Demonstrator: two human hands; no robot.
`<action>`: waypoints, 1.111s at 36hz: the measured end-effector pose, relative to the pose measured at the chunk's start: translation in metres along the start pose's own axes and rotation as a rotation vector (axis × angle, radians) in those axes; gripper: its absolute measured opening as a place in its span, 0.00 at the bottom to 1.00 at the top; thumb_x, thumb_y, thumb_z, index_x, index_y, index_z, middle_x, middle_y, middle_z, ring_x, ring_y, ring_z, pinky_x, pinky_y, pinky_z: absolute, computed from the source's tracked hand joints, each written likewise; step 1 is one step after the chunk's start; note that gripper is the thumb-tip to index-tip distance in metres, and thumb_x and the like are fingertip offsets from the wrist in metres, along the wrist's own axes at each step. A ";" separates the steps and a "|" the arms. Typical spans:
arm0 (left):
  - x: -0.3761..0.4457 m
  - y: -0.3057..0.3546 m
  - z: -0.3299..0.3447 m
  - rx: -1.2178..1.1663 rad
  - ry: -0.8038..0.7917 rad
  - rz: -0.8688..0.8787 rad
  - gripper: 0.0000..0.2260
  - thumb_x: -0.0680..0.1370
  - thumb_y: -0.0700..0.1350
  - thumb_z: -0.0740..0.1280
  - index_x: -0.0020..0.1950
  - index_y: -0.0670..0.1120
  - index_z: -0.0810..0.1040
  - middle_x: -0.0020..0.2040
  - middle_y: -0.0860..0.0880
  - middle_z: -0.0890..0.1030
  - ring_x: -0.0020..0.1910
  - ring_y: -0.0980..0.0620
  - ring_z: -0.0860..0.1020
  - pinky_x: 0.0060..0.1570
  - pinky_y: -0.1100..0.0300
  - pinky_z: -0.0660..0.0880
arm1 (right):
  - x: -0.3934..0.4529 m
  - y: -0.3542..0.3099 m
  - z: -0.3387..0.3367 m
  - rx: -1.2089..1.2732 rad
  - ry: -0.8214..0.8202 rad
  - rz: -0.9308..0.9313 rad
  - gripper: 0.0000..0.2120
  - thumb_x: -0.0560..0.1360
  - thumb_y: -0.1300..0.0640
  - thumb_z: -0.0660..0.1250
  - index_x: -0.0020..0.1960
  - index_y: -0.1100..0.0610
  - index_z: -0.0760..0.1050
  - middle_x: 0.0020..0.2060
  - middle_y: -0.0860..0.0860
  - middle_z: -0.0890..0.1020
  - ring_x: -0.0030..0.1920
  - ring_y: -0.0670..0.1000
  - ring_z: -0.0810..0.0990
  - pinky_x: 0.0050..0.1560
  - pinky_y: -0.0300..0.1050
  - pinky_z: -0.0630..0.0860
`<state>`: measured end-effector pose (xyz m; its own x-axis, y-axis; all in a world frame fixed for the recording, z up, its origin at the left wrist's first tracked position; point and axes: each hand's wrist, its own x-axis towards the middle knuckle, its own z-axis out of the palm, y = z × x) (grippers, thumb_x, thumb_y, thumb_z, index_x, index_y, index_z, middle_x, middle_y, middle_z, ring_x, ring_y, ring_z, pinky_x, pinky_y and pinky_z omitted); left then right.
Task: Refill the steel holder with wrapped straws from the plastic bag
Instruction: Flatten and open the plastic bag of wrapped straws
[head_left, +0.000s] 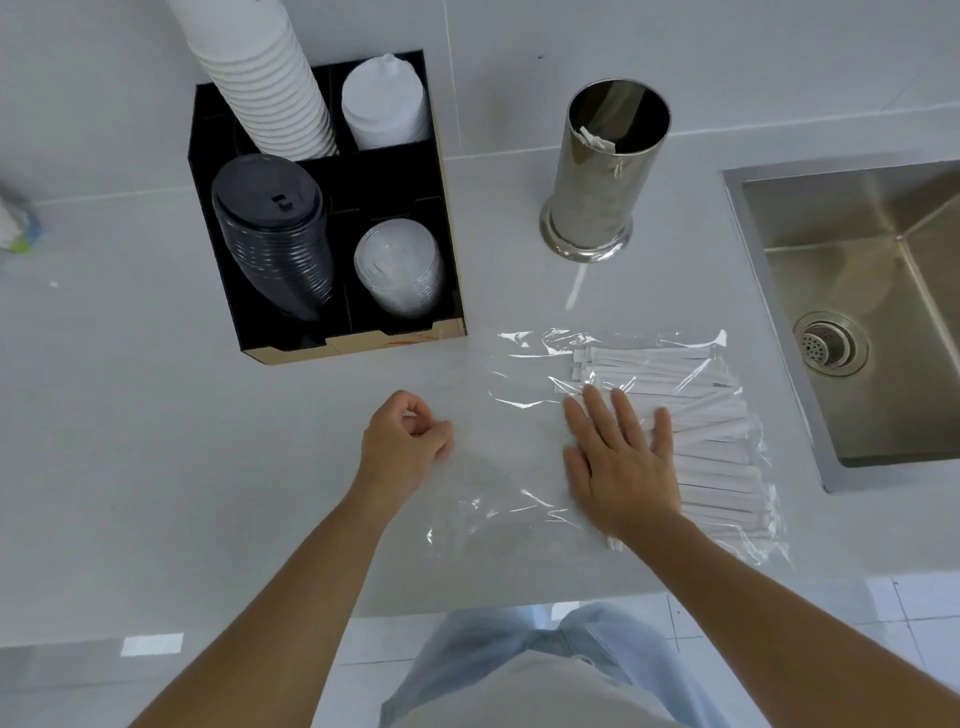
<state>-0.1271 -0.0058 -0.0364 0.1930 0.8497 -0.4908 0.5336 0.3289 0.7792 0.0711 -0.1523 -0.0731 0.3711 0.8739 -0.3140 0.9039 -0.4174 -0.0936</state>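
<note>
A clear plastic bag (511, 470) lies flat on the white counter, with several white paper-wrapped straws (711, 441) inside its right half. My right hand (621, 462) rests flat on the bag, fingers spread over the straws' left ends. My left hand (402, 441) is curled at the bag's left edge, its fingertips pinched together; whether they hold the thin plastic is unclear. The steel holder (597, 187) stands upright behind the bag, with only a couple of wrapped straws showing inside it.
A black organizer (441, 197) at the back left holds stacked white cups, black lids and clear lids. A steel sink (852, 322) is set into the counter on the right. The counter's front edge runs just below my forearms.
</note>
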 end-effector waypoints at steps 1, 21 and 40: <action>-0.001 0.000 -0.001 -0.012 -0.002 -0.016 0.09 0.72 0.40 0.71 0.44 0.45 0.71 0.35 0.43 0.84 0.31 0.49 0.78 0.34 0.56 0.73 | 0.000 0.001 -0.002 0.013 -0.008 -0.002 0.27 0.80 0.43 0.44 0.78 0.46 0.54 0.78 0.46 0.56 0.78 0.54 0.52 0.73 0.65 0.43; -0.074 -0.030 0.008 -0.481 -0.111 -0.386 0.05 0.79 0.42 0.67 0.47 0.41 0.80 0.40 0.44 0.81 0.37 0.49 0.81 0.41 0.53 0.80 | 0.051 0.060 -0.071 0.275 -0.001 -0.109 0.24 0.76 0.56 0.65 0.72 0.56 0.69 0.67 0.56 0.74 0.63 0.61 0.74 0.60 0.55 0.73; -0.154 -0.021 0.113 -0.618 -0.160 -0.389 0.07 0.76 0.42 0.71 0.45 0.39 0.80 0.38 0.44 0.73 0.39 0.49 0.73 0.49 0.57 0.79 | 0.118 0.092 -0.107 0.148 -0.188 -0.139 0.13 0.78 0.55 0.61 0.61 0.52 0.77 0.56 0.54 0.80 0.58 0.58 0.77 0.57 0.49 0.74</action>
<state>-0.0748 -0.1904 -0.0214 0.2275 0.5694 -0.7900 0.0373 0.8055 0.5914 0.2208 -0.0612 -0.0176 0.1876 0.8696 -0.4567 0.8971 -0.3410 -0.2810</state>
